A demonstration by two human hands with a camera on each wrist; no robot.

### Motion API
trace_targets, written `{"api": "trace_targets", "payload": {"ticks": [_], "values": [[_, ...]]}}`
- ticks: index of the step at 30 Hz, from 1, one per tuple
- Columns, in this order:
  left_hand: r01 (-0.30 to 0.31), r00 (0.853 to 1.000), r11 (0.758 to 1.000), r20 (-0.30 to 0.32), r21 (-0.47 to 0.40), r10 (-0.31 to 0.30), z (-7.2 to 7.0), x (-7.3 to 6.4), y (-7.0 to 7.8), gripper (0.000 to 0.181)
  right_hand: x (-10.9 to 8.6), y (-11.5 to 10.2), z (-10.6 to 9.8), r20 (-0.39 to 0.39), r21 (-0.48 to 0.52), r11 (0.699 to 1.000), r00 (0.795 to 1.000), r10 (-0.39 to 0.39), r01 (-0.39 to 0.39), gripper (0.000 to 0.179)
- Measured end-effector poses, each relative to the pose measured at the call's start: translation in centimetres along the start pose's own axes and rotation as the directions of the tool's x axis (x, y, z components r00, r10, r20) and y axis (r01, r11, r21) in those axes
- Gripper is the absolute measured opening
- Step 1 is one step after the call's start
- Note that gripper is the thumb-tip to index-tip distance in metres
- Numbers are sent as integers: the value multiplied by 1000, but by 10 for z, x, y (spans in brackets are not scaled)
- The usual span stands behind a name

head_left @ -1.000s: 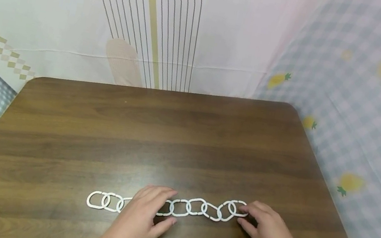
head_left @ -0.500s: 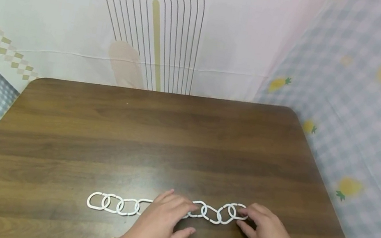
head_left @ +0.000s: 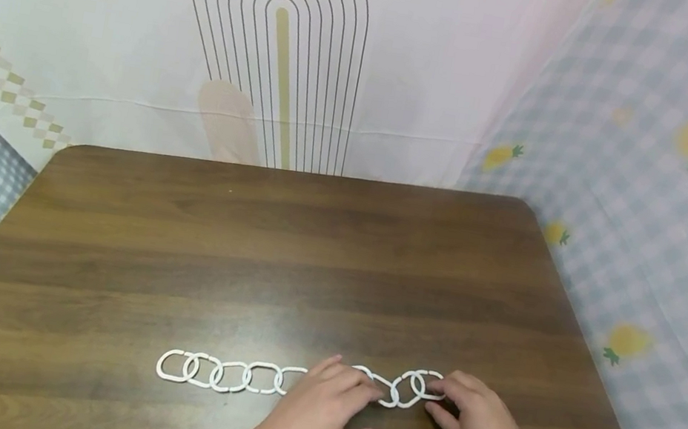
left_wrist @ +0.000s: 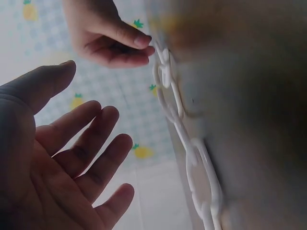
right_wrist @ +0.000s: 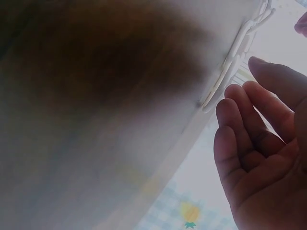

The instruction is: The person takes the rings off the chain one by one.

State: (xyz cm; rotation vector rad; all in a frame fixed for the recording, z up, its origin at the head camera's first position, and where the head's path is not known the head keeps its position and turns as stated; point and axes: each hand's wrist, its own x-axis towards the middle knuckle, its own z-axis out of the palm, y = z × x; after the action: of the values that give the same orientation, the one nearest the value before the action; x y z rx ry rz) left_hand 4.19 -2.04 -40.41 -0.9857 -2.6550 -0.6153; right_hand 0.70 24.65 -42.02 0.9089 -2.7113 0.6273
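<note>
A chain of several white, oval plastic links lies stretched sideways along the near part of the table. My left hand is over its right-middle stretch and hides some links. In the left wrist view the fingers of that hand are spread and loosely bent, apart from the chain. Beside the rightmost link is my right hand, its index finger overlapping the link's edge in the head view. The right wrist view shows its thumb and fingers apart, with nothing between them; whether they touch the link is unclear.
The brown wood-grain table has rounded far corners. Behind it hangs a white cloth with an arch pattern. A checked cloth with pineapple prints runs along the right side.
My left hand has slid rightward along the chain, uncovering links on the left and covering ones nearer the right end. The right hand has barely moved. The chain keeps its shape.
</note>
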Motion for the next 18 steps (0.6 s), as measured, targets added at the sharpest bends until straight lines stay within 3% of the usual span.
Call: {"api": "trace_targets", "payload": {"ticks": [7,18], "values": [[-68,997,996,35,64,66,10,8,9,39,-2,5,-2,-23,-7,1000,1000,-20,20,36],[-73,996,991,64,111,66,16,15,10,39,1,4,0,-16,-4,1000,1000,-27,27,35]]}}
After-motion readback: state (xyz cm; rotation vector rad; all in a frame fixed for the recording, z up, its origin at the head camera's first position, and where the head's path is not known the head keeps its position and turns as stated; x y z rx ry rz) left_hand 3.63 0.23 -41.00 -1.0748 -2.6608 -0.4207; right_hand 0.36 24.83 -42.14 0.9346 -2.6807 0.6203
